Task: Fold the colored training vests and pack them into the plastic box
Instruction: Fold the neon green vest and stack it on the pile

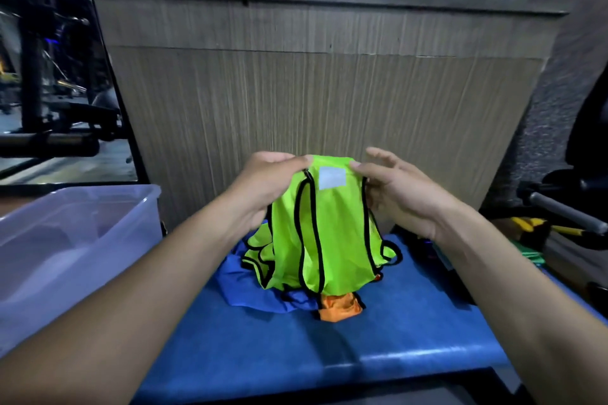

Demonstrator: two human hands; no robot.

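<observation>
Pinching the top edge of the green vest [324,227] with the left hand [263,189], thumb and forefinger closed on the cloth beside the white label [332,177]. Pinching the same edge on the other side of the label with the right hand [399,196], thumb pressed to the cloth, the remaining fingers spread loosely behind. Holding both hands raised and a little apart, the vest hanging between them and trailing down onto the heap below.

Probably best done by drawing the hands further apart until the top edge is taut, lifting until the hem is clearing the heap, shaking out the twisted black-trimmed straps, then laying it flat on the blue bench [296,348] nearer the body before folding.

Lying under the hands: a blue vest [243,293] and an orange vest [339,307], mostly covered by the green one. Standing well to the left of the left hand: the plastic box [72,240], cut off by the frame edge.

Hard to tell whether more than one green vest is bunched below the left wrist, or how many are left in the heap. Also unclear through the cloudy wall: what is lying inside the box. Too dark beyond the right hand to name the tools there.
</observation>
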